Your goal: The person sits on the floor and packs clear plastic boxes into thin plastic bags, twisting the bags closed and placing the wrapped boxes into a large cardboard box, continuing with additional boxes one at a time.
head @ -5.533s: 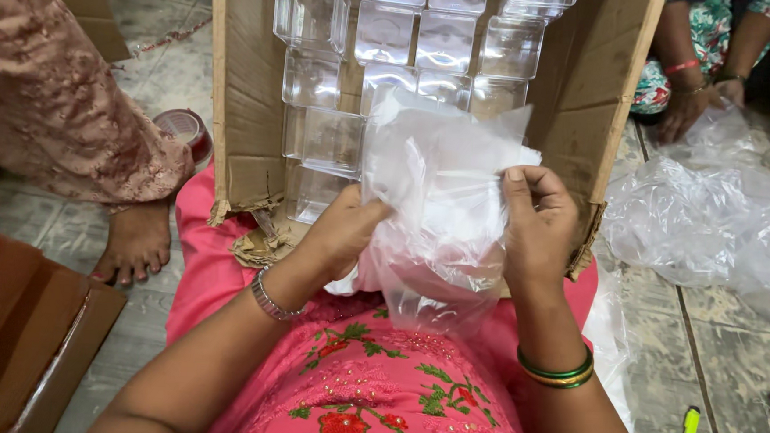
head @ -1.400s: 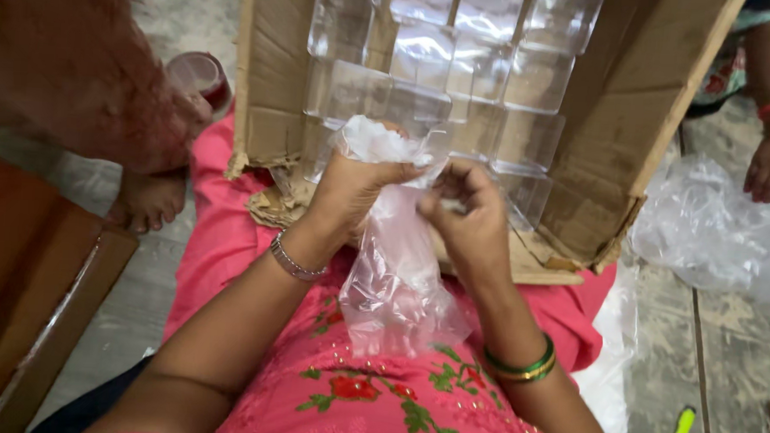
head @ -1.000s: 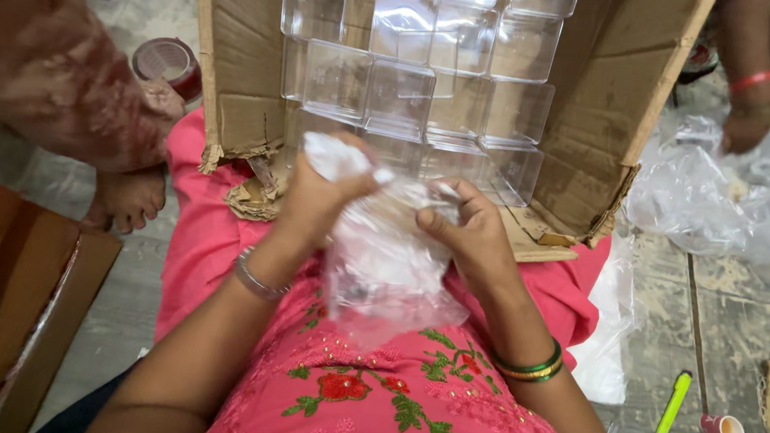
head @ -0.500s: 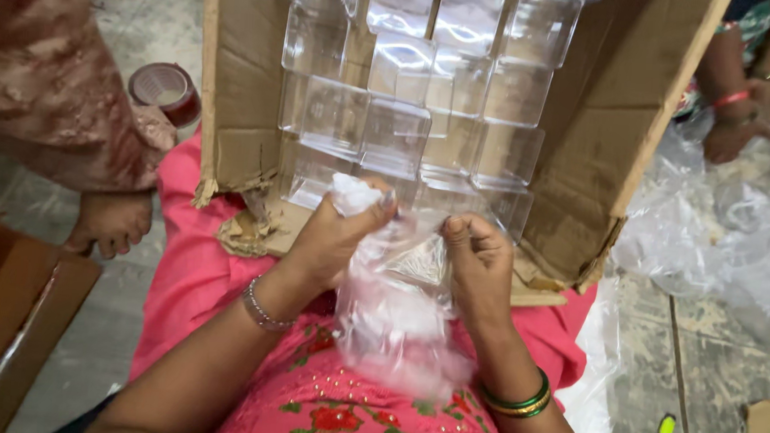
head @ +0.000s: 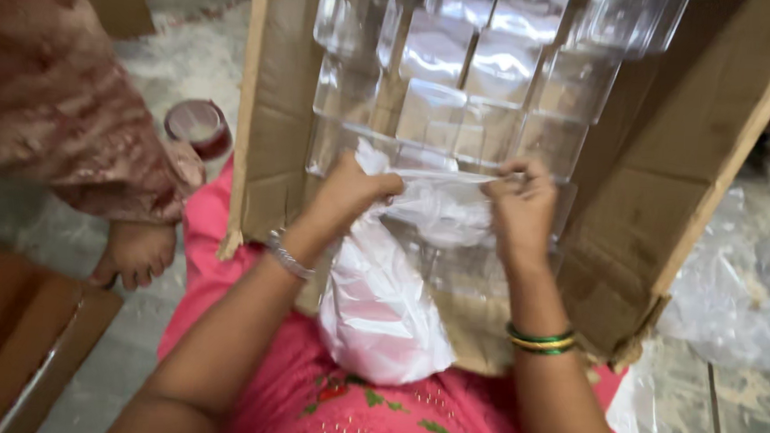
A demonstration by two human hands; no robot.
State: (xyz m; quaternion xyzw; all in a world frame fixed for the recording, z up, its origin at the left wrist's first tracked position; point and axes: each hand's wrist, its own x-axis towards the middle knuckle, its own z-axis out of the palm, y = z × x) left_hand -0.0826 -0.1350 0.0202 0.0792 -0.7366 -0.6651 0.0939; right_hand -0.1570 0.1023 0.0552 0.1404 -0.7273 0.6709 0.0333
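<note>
My left hand [head: 356,191] and my right hand [head: 519,206] each pinch the top edge of a clear plastic bag [head: 389,305], stretching its mouth taut between them. The bag hangs down over my pink floral lap and looks full and rounded at the bottom. Both hands are at the mouth of an open cardboard box [head: 280,123] lying on its side, packed with rows of clear plastic containers [head: 462,80].
Another person in a patterned brown garment [head: 58,94] stands at left, a bare foot [head: 133,252] on the floor. A roll of brown tape [head: 198,126] lies beside the box. Crumpled clear plastic [head: 750,297] covers the floor at right. A brown cardboard piece [head: 18,347] sits lower left.
My hands have moved forward to the box and pulled apart, stretching the bag's top edge straight. The bag hangs lower and fuller than before.
</note>
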